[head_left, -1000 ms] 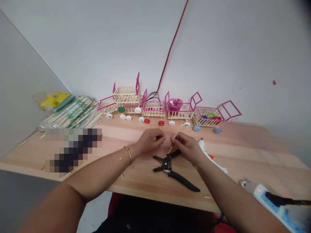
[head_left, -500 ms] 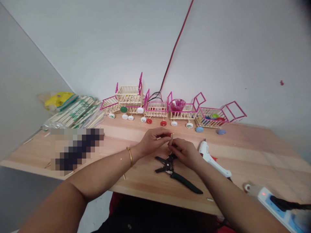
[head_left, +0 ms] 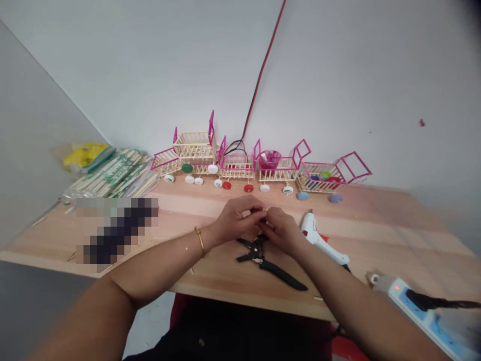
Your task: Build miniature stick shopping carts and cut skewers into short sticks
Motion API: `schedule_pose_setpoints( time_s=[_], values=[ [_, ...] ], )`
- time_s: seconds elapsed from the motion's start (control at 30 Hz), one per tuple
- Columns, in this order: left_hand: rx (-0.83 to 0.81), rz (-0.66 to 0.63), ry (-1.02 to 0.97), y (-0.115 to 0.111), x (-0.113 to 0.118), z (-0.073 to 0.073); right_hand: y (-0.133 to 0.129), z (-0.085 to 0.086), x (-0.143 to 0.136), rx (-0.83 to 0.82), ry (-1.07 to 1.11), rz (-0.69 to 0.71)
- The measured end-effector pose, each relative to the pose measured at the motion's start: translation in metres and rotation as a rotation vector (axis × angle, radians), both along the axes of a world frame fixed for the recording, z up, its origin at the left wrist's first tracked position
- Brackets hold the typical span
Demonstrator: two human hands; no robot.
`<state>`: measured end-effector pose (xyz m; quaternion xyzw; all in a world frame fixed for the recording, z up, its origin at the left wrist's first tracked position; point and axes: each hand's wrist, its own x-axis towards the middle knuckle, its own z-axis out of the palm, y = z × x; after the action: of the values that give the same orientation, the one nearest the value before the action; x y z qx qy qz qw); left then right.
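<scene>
My left hand (head_left: pixel 239 219) and my right hand (head_left: pixel 281 230) meet above the middle of the table. Their fingertips pinch short pale wooden sticks (head_left: pixel 265 210), of which only the small ends show; the fingers cover the rest. Just below them lie wire-stripper-like pliers (head_left: pixel 281 275) with dark green handles, jaws toward the left, partly hidden by my right hand. Right of that hand a white glue gun (head_left: pixel 326 244) rests on its side, its nozzle pointing away from me.
Small stick-built carts (head_left: pixel 237 168) with magenta frames and bottle-cap wheels line the wall. Bundled wooden sticks (head_left: pixel 112 175) and a yellow bag (head_left: pixel 85 156) lie at the left. A power strip (head_left: pixel 421 313) sits front right. A red-black cable (head_left: pixel 259 82) runs down the wall.
My hands have drawn closer together, and the sticks between them now show only their ends instead of an upright length. The whole view has shifted slightly.
</scene>
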<state>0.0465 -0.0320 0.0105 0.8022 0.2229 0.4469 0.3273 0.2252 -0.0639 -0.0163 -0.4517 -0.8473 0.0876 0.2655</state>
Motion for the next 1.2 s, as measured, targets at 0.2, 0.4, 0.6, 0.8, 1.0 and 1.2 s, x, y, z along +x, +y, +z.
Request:
schedule_pose_setpoints(
  time_s=[0.2, 0.4, 0.6, 0.8, 1.0, 1.2],
  values=[
    [0.036, 0.012, 0.055, 0.004, -0.002, -0.008, 0.004, 0.001, -0.001, -0.038, -0.077, 0.036],
    [0.019, 0.003, 0.016, 0.004, -0.001, -0.012, 0.004, -0.001, -0.001, -0.037, -0.091, 0.019],
    [-0.074, 0.016, 0.019, 0.004, 0.001, -0.018, 0.004, -0.004, -0.003, -0.075, -0.144, 0.015],
    [-0.125, -0.015, -0.046, 0.000, 0.001, -0.015, 0.003, -0.003, -0.005, -0.070, -0.161, 0.006],
    [-0.157, -0.003, -0.057, -0.001, 0.003, -0.016, 0.002, -0.005, -0.004, -0.075, -0.169, -0.009],
    [-0.139, 0.003, -0.045, -0.002, 0.003, -0.017, 0.001, -0.003, -0.006, -0.091, -0.145, -0.014]
  ],
)
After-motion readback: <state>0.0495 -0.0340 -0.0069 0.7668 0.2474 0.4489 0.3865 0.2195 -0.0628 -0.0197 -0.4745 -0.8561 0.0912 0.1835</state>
